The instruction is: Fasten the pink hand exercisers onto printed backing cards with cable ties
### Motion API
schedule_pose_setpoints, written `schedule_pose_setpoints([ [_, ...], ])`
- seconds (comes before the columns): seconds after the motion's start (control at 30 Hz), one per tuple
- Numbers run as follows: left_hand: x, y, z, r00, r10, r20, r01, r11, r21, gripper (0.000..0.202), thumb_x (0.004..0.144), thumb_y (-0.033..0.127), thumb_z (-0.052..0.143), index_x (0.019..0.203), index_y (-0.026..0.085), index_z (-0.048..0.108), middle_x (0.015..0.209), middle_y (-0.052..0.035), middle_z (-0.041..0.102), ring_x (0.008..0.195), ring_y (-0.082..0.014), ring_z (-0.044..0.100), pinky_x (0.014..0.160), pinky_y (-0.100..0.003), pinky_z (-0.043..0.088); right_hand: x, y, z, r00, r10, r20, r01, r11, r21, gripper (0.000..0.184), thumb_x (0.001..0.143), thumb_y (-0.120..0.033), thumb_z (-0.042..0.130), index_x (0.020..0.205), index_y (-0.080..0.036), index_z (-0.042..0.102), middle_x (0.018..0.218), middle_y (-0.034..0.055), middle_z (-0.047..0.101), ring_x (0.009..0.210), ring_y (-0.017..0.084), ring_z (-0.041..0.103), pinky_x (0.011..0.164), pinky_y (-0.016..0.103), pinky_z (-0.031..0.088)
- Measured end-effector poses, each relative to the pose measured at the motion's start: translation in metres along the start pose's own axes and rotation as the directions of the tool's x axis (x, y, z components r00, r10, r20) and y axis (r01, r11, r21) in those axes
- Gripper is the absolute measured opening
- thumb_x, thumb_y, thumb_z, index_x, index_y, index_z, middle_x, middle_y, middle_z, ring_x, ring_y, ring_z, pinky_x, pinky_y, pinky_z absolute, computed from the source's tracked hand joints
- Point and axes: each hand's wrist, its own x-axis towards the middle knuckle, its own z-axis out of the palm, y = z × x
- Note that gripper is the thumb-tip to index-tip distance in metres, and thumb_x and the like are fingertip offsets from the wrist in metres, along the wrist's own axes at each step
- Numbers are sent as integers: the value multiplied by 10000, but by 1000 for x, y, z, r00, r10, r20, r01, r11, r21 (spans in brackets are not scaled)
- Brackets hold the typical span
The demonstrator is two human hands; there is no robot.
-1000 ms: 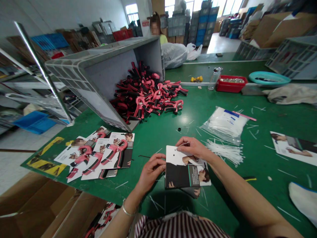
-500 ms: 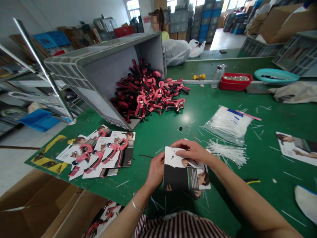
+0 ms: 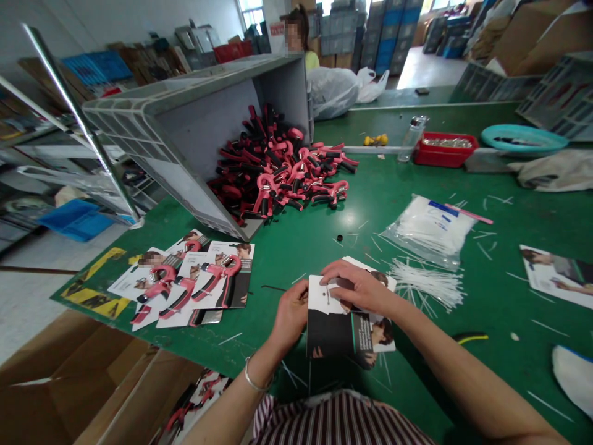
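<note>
A printed backing card [image 3: 330,334], black and white with a person's picture, is held upright in front of me. My left hand [image 3: 293,314] grips its left edge, the fingers partly behind it. My right hand [image 3: 359,287] reaches over the upper part, its fingertips closed by the punched holes. A thin pale cable tie [image 3: 328,295] shows at the holes, right at those fingertips. More cards show behind the front one. To the right lies a loose bundle of white cable ties [image 3: 428,281]. What sits behind the card is hidden.
A tipped grey crate [image 3: 194,201] spills pink-and-black hand grips [image 3: 282,170] onto the green table. Carded grips [image 3: 194,281] lie at left, above a cardboard box [image 3: 92,377]. A bag of cable ties [image 3: 430,228], pliers [image 3: 470,338] and a red tray [image 3: 445,157] are at right.
My right fingertips have shifted slightly on the card, and a thin pale strip now shows at the holes. A further card's edge has come into view behind my right hand.
</note>
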Motion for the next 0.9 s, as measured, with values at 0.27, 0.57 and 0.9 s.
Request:
schedule_pose_setpoints([
  [0.27, 2, 5, -12, 991, 58, 120, -72, 990, 118, 178, 808, 280, 648, 880, 178, 775, 917, -61, 685, 840, -191, 621, 742, -261, 478, -7, -6, 14, 1000, -22, 8, 22, 1000, 6, 155, 890, -265, 658, 1036, -219, 635, 1078, 56, 640, 1016, 185, 587, 921, 341, 445],
  [0.57, -8, -6, -17, 963, -37, 267, -14, 982, 187, 170, 792, 212, 635, 856, 176, 788, 869, -54, 696, 830, -187, 626, 752, -250, 470, -17, 2, 15, 992, 67, 103, -64, 997, -31, 223, 907, -298, 630, 1113, -215, 641, 1061, 46, 674, 985, 186, 606, 902, 326, 445],
  [0.9, -9, 1, 1, 987, -113, 115, 129, 982, -138, 201, 760, 287, 708, 913, 157, 725, 977, -70, 729, 918, -223, 667, 852, -316, 507, -11, 8, 8, 987, 161, -14, -159, 982, 106, 138, 941, -260, 534, 1004, -209, 646, 970, 28, 661, 890, 167, 613, 809, 291, 459],
])
